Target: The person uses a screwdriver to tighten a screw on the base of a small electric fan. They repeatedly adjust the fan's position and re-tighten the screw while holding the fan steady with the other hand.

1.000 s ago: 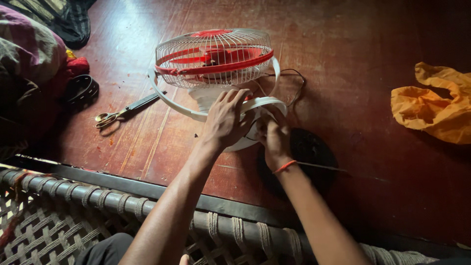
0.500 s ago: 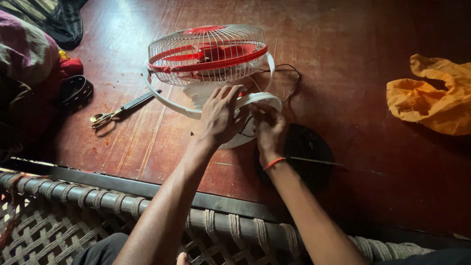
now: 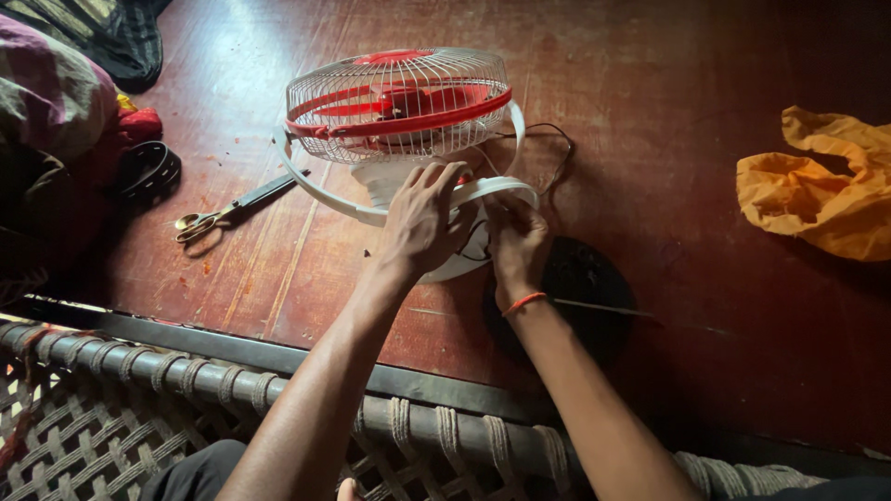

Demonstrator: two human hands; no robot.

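Your left hand [image 3: 422,223] lies open, steadying the fan [image 3: 399,111]; your right hand [image 3: 520,243] pinches its white base [image 3: 464,255]. Press firmly there, clear of the cord [image 3: 548,158].

Wire-metal fan cage [image 3: 399,102], glossy white plastic base [image 3: 464,260], polished red floor [image 3: 705,102].

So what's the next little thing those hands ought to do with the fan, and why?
Probably keep the left hand pressing the white base steady while the right hand works at its edge. The fan lies tipped on the floor with its cage up, so it could shift. The scissors lie apart, untouched.
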